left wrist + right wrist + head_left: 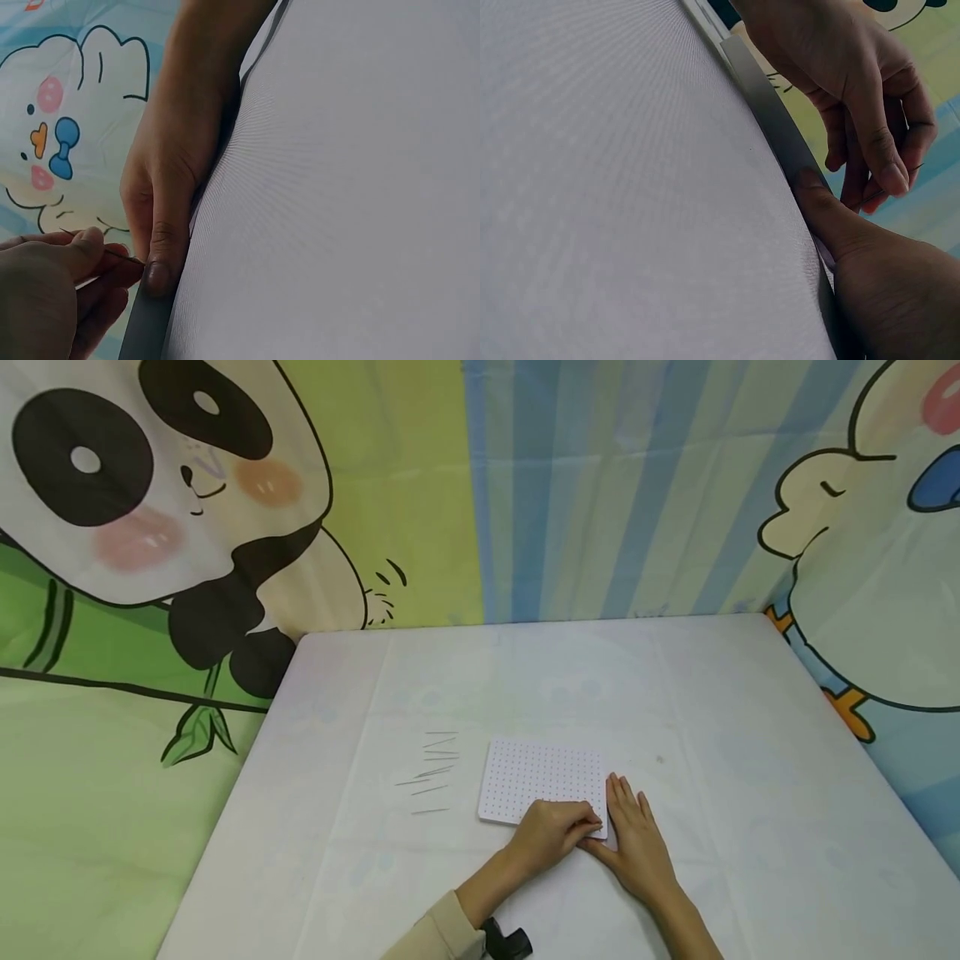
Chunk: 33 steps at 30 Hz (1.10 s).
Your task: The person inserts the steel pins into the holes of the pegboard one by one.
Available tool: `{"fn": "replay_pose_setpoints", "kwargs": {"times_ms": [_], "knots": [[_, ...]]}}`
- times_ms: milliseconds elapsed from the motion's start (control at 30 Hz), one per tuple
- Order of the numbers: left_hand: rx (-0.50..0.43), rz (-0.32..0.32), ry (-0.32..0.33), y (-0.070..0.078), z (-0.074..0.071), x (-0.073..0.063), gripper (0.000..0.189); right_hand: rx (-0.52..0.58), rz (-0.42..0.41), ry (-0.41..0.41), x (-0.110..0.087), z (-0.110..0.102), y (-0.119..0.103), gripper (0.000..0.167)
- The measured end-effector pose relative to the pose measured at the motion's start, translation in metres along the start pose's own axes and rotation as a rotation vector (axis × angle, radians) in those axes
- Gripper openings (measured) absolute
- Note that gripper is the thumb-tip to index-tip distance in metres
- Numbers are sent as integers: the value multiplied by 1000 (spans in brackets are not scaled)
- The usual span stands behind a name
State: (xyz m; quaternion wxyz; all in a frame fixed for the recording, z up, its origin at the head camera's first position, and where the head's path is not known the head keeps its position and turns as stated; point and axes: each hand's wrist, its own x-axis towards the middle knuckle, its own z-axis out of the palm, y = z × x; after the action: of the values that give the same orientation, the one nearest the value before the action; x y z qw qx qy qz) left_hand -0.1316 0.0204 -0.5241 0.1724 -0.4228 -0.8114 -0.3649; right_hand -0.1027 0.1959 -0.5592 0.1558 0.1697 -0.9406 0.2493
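A white board [542, 772] with rows of small holes lies flat on the table. My left hand [551, 833] is over its near right corner, pinching a thin dark needle [120, 256] between thumb and fingers. The needle's tip reaches the board's edge beside my right thumb in the left wrist view. My right hand [641, 852] lies along the board's right side, its fingers straight, with the thumb [817, 196] pressing at the near corner. In the right wrist view the board shows edge-on as a grey strip [769, 109].
Several loose needles [441, 752] lie in a rough column left of the board. The table [712, 693] has a white cover. Behind it hangs a cartoon-printed cloth [405, 485]. A black device [508, 943] is at my left wrist, below a beige sleeve [442, 931].
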Motion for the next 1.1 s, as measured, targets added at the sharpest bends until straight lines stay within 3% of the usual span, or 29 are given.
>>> {"fn": "replay_pose_setpoints", "kwargs": {"times_ms": [267, 367, 500, 633, 733, 833, 933, 1000, 1100], "knots": [[15, -49, 12, -1, 2, -3, 6, 4, 1, -8, -1, 0, 0, 100], [43, -62, -12, -1, 2, -5, 14, -5, 0, -2, -2, 0, 0, 100], [6, -95, -28, -2, -5, -8, 31, -19, -5, 7, -1, 1, 0, 98], [-128, -176, 26, -6, -30, -17, 30, -28, 12, -12, 0, 1, -2, 100], [-188, -241, 121, -17, -56, -31, 22, -40, 46, -36, 1, 1, -4, 103], [-106, -290, 201, -33, -86, -50, 16, -50, 67, -52, 2, -1, -5, 104], [15, -396, 246, -47, -113, -73, 15, -49, 68, -56, 2, -1, -5, 104], [72, -480, 249, -55, -124, -89, 15, -47, 64, -53, 2, -1, -5, 104], [84, -583, 234, -65, -133, -108, 16, -41, 57, -47, 2, 0, -4, 105]]}}
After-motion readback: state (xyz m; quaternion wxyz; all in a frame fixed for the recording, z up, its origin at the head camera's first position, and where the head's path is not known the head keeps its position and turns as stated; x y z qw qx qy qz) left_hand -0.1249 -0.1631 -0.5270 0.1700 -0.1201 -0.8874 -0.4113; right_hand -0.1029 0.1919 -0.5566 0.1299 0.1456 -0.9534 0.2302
